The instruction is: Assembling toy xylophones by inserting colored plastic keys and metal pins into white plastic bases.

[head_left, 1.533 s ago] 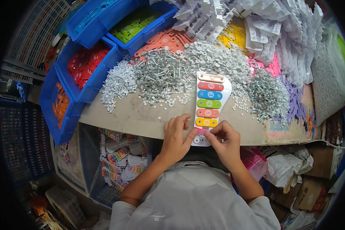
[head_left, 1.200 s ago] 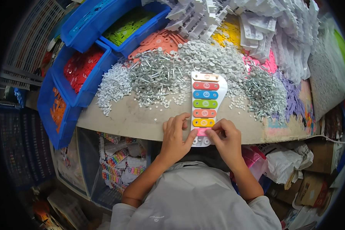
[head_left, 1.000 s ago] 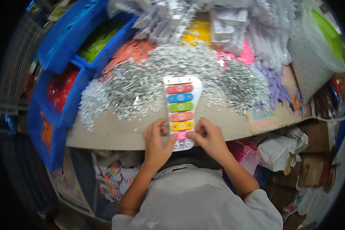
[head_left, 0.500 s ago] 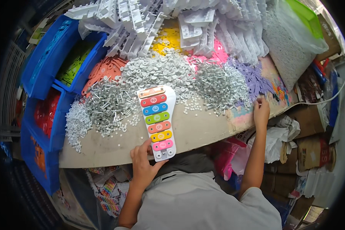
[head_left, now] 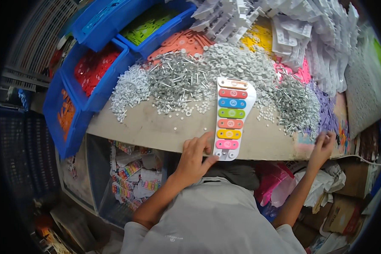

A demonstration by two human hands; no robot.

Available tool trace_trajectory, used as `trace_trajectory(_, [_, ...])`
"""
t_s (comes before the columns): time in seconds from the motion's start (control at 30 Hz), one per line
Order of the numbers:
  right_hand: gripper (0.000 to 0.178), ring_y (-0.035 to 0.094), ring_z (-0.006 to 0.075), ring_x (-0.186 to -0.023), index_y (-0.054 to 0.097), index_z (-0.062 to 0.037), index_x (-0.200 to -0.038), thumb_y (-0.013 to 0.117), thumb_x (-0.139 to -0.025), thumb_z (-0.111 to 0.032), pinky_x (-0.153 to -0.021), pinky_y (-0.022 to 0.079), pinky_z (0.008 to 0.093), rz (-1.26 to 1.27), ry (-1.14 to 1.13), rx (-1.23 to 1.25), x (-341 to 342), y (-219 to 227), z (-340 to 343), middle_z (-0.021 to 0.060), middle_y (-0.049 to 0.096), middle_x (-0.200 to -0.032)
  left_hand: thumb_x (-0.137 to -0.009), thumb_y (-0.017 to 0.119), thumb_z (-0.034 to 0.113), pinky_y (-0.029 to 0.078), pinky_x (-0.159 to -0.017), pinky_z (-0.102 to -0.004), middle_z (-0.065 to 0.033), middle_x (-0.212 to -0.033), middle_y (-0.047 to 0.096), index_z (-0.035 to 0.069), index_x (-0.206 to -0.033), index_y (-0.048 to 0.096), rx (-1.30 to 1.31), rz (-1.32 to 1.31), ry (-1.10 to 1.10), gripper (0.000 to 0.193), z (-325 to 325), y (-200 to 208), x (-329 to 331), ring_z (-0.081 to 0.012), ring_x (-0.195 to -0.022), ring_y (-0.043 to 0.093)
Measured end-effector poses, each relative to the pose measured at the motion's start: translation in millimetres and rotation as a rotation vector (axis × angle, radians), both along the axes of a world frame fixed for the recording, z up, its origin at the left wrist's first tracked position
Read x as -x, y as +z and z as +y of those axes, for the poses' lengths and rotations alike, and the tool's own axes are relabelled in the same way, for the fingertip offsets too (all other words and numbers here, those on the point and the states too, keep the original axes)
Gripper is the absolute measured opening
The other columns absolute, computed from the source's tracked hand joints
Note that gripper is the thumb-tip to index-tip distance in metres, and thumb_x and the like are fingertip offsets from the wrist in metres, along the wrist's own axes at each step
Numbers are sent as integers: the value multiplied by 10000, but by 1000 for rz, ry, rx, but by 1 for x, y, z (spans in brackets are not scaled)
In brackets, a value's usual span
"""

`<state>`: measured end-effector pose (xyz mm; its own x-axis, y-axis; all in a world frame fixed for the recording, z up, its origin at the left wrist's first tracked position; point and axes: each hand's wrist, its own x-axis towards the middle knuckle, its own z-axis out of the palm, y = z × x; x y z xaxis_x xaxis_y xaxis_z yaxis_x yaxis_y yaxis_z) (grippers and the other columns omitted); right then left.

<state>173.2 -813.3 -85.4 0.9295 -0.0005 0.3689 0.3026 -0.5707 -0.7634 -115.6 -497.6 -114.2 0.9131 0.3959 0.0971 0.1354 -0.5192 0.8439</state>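
Note:
A white toy xylophone [head_left: 249,95] with bars in several colours lies on the table, its narrow lower end at the front edge. Beside that end is my left hand [head_left: 194,157], fingers apart, with thumb and forefinger against the toy's left edge rather than around it. Two white round pieces show at the toy's narrow end, below the pink bar. At the right, my right hand [head_left: 322,149] is closed in a pinch just in front of the purple bars [head_left: 327,112]. Whatever its fingertips hold is too small to make out.
Heaps of screws [head_left: 177,80], white washers [head_left: 237,59] and small white pegs [head_left: 131,86] cover the table behind the toy. Blue bins [head_left: 129,57] of coloured bars stand left. White plastic frames [head_left: 326,38] are stacked at the back, near a clear bag [head_left: 364,80].
The view has swung, so the table appears farther right and higher. My left thumb and fingers have spread slightly along the toy's edge. My right hand stays by the purple bars, fingers pinched.

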Motion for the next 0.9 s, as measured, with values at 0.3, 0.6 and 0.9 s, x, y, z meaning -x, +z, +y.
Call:
trace_trajectory(0.3, [108, 512, 51, -653, 557, -11, -1032, 638, -963, -34, -596, 401, 222, 780, 807, 7, 161, 43, 154, 7, 591, -707, -963, 634, 150, 366, -891, -390, -29, -865, 584, 23, -1422, 462, 88, -64, 60, 507, -2, 3, -4, -230, -852, 554])
trace_trajectory(0.6, [197, 416, 61, -529, 521, -20, -990, 702, -923, -59, -499, 319, 270, 714, 785, 214, 158, 38, 166, 13, 516, -586, -914, 676, 134, 361, -834, -388, -13, -791, 534, 33, -1388, 487, 49, -61, 88, 521, -7, 7, -11, -212, -777, 534])
trace_trajectory(0.9, [238, 446, 41, -439, 485, -92, -900, 708, -947, -163, -386, 307, 210, 1083, 774, -70, 133, 6, 149, -40, 513, -578, -867, 716, 89, 371, -851, -376, 3, -735, 528, 48, -1358, 518, 166, -40, 83, 531, -6, 12, -15, -189, -728, 519])
